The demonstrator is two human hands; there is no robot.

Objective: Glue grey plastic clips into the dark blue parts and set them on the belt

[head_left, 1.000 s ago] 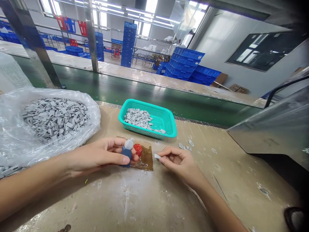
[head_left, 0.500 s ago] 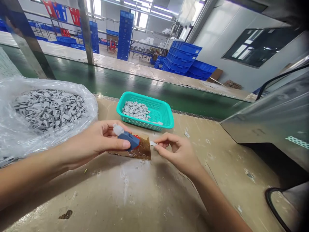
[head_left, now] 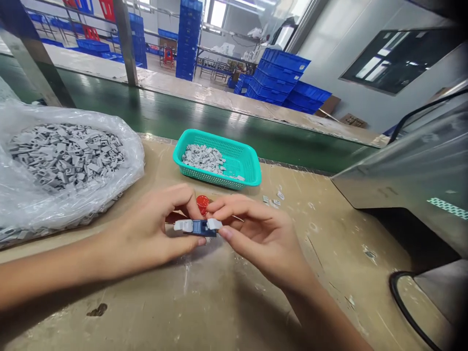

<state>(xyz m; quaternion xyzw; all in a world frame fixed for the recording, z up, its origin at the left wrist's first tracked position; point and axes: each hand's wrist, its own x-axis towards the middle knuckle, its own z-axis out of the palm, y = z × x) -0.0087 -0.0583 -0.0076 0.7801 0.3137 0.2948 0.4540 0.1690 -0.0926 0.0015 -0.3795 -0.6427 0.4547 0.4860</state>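
Note:
Between finger and thumb, my left hand (head_left: 161, 224) grips a small dark blue plastic part (head_left: 200, 227). A light grey piece (head_left: 183, 225) sits at the blue part's left end. My right hand (head_left: 256, 224) is closed in a pinch on another small grey plastic piece (head_left: 214, 224), held against the blue part's right end. Whether that piece is seated in it I cannot tell. Just behind the fingertips lies a round red patch (head_left: 203, 204), partly covered by the hands.
A clear plastic bag (head_left: 127, 141) heaped with grey pieces stands at the left. Beyond my hands is a green perforated basket (head_left: 252, 168) holding similar pieces. Several loose pieces (head_left: 273, 201) lie right of it. A metal machine housing (head_left: 398, 161) stands at the right, before a green conveyor belt (head_left: 285, 146).
My right hand has brought its grey piece leftward to the blue part. My left hand has turned the blue part to lie level. Loose pieces now show near the basket.

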